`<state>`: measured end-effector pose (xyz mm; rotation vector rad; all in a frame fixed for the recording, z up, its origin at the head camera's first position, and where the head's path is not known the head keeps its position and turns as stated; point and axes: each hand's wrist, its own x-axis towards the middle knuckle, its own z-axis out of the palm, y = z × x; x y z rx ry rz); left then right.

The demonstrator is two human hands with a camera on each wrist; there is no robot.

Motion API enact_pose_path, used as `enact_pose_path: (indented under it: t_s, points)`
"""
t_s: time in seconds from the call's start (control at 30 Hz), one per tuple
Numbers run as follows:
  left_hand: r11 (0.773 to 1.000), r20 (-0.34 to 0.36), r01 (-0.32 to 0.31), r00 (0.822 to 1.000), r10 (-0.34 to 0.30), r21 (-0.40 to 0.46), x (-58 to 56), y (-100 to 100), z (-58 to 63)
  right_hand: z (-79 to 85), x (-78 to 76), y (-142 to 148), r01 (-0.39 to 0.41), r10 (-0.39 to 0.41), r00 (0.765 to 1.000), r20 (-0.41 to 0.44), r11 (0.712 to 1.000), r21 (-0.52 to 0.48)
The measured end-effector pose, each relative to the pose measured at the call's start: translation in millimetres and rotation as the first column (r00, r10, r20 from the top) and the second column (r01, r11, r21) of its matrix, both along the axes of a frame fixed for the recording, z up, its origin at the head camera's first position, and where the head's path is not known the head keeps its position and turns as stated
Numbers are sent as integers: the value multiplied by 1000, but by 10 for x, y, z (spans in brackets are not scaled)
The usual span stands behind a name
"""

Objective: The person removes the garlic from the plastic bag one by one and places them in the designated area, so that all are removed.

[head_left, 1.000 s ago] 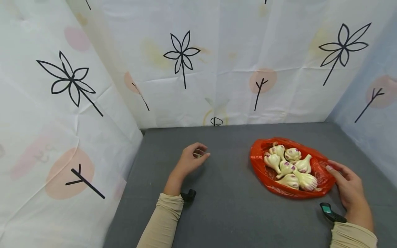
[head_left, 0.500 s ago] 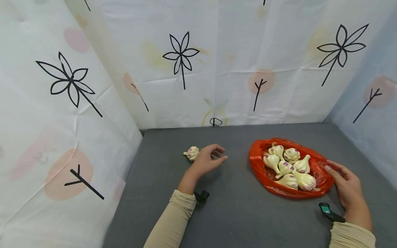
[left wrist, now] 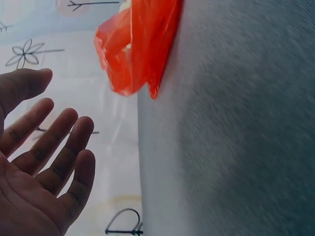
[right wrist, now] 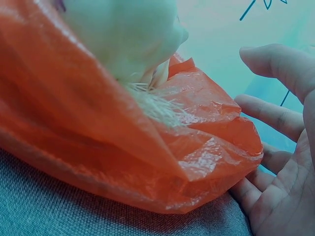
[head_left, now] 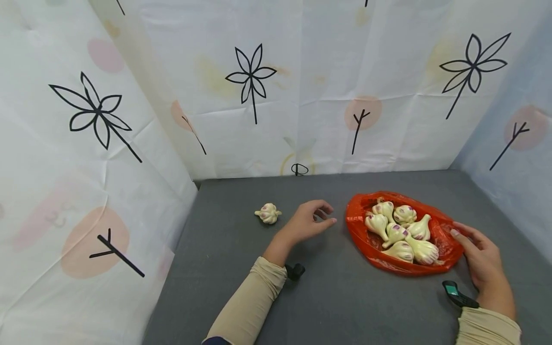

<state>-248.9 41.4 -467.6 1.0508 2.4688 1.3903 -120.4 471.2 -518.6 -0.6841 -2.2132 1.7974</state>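
My left hand (head_left: 306,221) hovers over the table with loosely bent fingers and nothing in its grasp, just left of a red plastic bag (head_left: 356,221). In the left wrist view, that hand (left wrist: 37,167) is spread apart from the bag. Several white garlic bulbs (head_left: 424,251) with purple marks lie in the wide-open bag. At the bag's right edge rests my right hand (head_left: 486,258). The right wrist view has its fingers touching the outer side of the plastic, the thumb standing clear. One single garlic bulb (head_left: 268,213) lies on the table behind the left hand.
A dark grey cloth covers the table (head_left: 327,302). White fabric walls (head_left: 302,72) printed with black flowers and twigs enclose it at the back and sides.
My left hand has moved right, away from the single garlic bulb it earlier covered, towards the bag. That bulb is now fully exposed on the table. The right hand stays at the bag.
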Motion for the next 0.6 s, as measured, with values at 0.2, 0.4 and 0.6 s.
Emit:
enact_pose_path:
  t_s: [0.2,0.4,0.6]
  points:
    - [999,-55,48,997,-47,17,-53,166,105,-8,-3,29,8,-8,1000,-7,1000,-12]
    - [995,-69,97,993,-94,37,-133,332,253,-17,-1,35,11,-11,1000,-17,1000,-1]
    - [993,-113,118,987,-116,12,-172,488,445,-17,-1,22,-1,1,1000,-14,1000,15]
